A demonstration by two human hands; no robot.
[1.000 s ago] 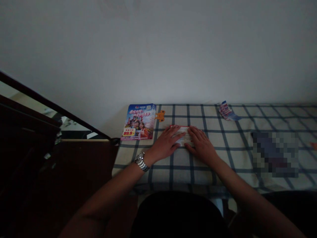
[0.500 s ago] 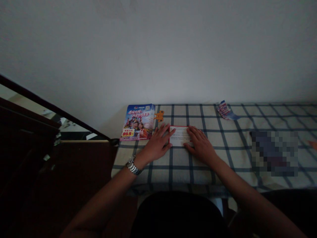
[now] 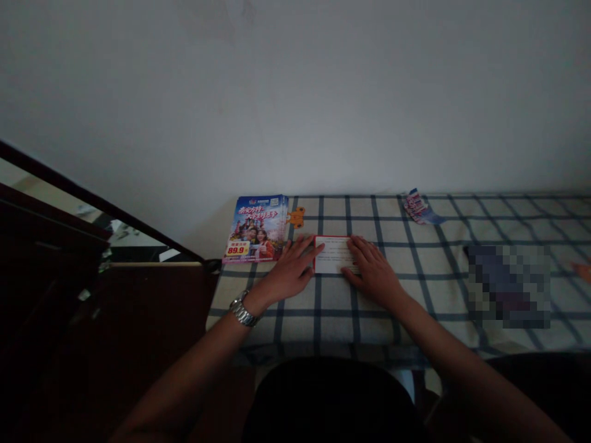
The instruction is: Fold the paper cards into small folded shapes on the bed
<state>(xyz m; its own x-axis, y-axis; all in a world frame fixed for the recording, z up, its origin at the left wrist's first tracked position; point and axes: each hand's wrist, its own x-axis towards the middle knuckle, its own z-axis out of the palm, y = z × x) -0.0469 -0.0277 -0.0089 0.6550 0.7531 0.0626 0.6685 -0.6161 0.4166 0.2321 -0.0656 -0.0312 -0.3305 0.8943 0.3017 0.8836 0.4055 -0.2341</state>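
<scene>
A small white printed sheet with red edges [image 3: 332,258] lies flat on the checked tablecloth [image 3: 300,329]. My left hand [image 3: 290,269] lies along its left edge, fingers stretched out and spread, the index fingertip on the sheet. On the right side my right hand [image 3: 373,271] rests flat, its fingers extended over that edge and covering part of the print. A metal watch [image 3: 243,309] circles my left wrist. Left of my hands is a stack of colourful flyers [image 3: 253,231], with an orange bear-shaped piece [image 3: 296,218] beside it.
A crumpled piece of flyer [image 3: 420,209] lies toward the back right, near the wall [image 3: 323,98]. A dark, pixelated object [image 3: 508,286] is farther right. Part of another person's hand [image 3: 582,271] shows at the right edge. A dark railing [image 3: 96,206] slopes down at left.
The view has shifted very slightly. Both hands stay on the sheet in nearly the same place, with the left fingers drawn a little lower; nothing else has visibly moved.
</scene>
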